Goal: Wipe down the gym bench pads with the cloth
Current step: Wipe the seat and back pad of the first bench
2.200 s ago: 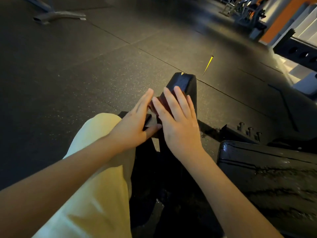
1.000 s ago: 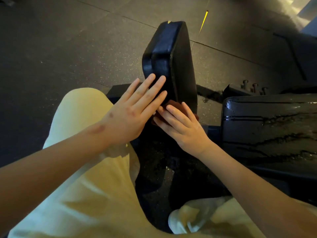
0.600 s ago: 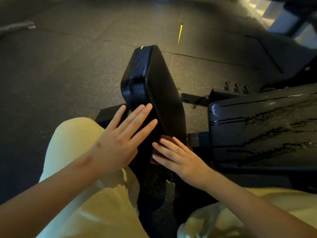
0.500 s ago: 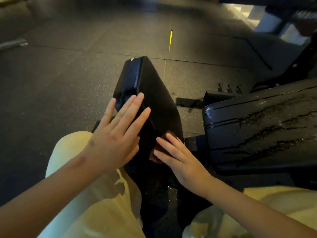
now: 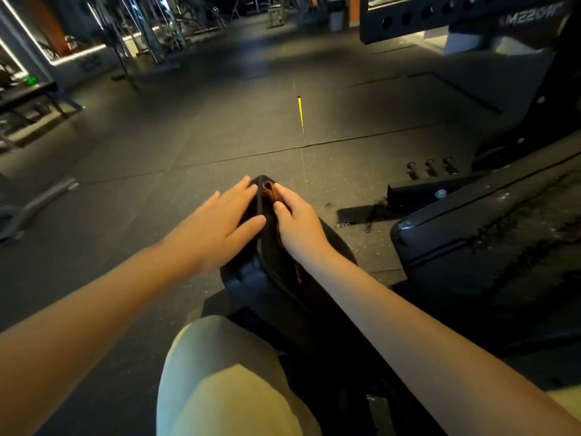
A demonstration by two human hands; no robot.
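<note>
The left hand (image 5: 220,228) lies flat against the left face of the pad (image 5: 276,287), fingers straight and grasping nothing; half a second ago it sat lower. The cloth (image 5: 269,187) has climbed from the pad's base to its 12 o'clock tip, bunched under the right hand (image 5: 298,226), whose bent fingers grip it. That stroke looks finished. The wet pad (image 5: 471,234) at 3 o'clock seems already wiped.

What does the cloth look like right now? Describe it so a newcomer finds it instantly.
Find the narrow black pad rising in the middle of the view. At its far tip, under the right hand, sits a bunched cloth. It is the only reddish-brown thing there; that pad and the wide pad to its right are black.
</note>
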